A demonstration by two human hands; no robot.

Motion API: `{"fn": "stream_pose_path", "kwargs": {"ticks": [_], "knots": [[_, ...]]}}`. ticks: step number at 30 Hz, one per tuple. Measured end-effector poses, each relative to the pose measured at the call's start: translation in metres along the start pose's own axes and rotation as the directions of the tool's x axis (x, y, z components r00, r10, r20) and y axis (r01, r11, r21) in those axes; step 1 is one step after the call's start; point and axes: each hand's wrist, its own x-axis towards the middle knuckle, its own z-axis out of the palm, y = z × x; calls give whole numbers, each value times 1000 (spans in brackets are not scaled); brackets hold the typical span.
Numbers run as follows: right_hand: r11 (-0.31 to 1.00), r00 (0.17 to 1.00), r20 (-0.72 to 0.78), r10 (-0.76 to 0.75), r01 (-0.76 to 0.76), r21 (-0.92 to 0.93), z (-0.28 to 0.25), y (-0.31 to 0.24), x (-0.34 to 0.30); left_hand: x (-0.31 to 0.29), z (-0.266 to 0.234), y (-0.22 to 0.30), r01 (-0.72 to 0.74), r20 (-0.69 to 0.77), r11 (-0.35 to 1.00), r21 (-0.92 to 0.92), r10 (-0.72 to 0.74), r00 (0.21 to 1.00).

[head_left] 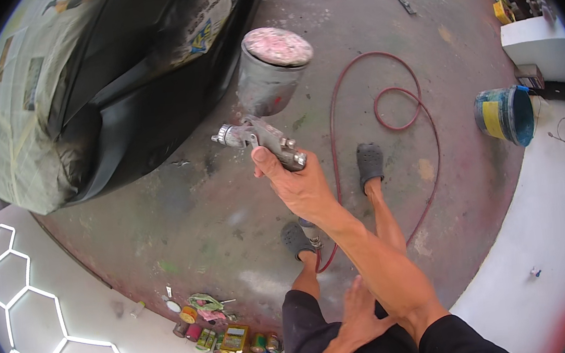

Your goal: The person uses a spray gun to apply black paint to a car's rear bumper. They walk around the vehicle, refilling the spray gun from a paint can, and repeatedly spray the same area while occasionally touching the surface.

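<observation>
My right hand is wrapped round the handle of a metal spray gun, held out in front of me. On top of the gun sits a grey paint cup with a pink-stained lid. Its nozzle points left, toward a glossy black car body panel, and stands apart from it. An air fitting at the handle's lower end joins a red hose. Below my right forearm, my left hand rests near my waist, fingers stretched out, holding nothing.
Masking sheet covers the car beside the panel. The hose loops over the stained floor around my feet. Cans stand along the near-left wall. A blue bucket sits at the right, and a small dark object lies far off.
</observation>
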Motion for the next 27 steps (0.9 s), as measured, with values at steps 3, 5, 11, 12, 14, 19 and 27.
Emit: {"fn": "stream_pose_path", "kwargs": {"ticks": [3, 5, 11, 12, 14, 19, 27], "knots": [[995, 999, -34, 42, -45, -92, -25, 4, 42, 40, 72, 3, 159, 208, 972, -173, -122, 970], [997, 997, -80, 14, -20, -73, -47, 4, 74, 64, 87, 15, 193, 219, 966, -169, -154, 963], [986, 982, -183, -56, 26, -167, -129, -17, 185, 139, 111, 73, 259, -56, 956, 136, -254, 966], [982, 981, -187, -49, 13, -189, -143, -24, 203, 153, 108, 82, 263, -22, 942, 209, -265, 964], [980, 973, -225, -57, 11, -198, -166, -40, 238, 176, 102, 103, 311, -48, 926, 214, -308, 950], [973, 926, -354, -128, 48, -227, -198, -79, 300, 219, 98, 131, 398, -228, 916, 53, -377, 898], [965, 944, -324, -67, -22, -263, -191, -94, 225, 230, 101, 147, 510, -151, 858, 56, -498, 854]]}}
